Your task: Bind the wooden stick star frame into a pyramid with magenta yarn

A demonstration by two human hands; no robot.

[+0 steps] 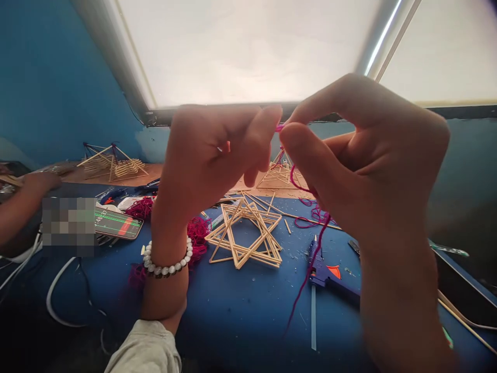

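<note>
Both hands are raised close to the camera, pinching one strand of magenta yarn [319, 243]. My left hand [217, 147], with a bead bracelet at the wrist, is closed with thumb against the curled fingers. The short stretch of yarn runs from there to my right hand [361, 160], whose thumb and forefinger press together on it. Its tail hangs below the right hand, over the table. Behind and below the hands lies a stack of star shapes made of thin wooden sticks [236, 254]. A blue glue gun [322, 274] with a glue stick rests under the right hand.
Tangled magenta yarn [199, 235] lies beside the left wrist, near a phone [120, 223] and white cables [58, 295]. Stick frames [112, 163] stand along the back by the wall. Loose sticks and scraps litter the blue table [240, 316]. Another person's hand [41, 181] is at far left.
</note>
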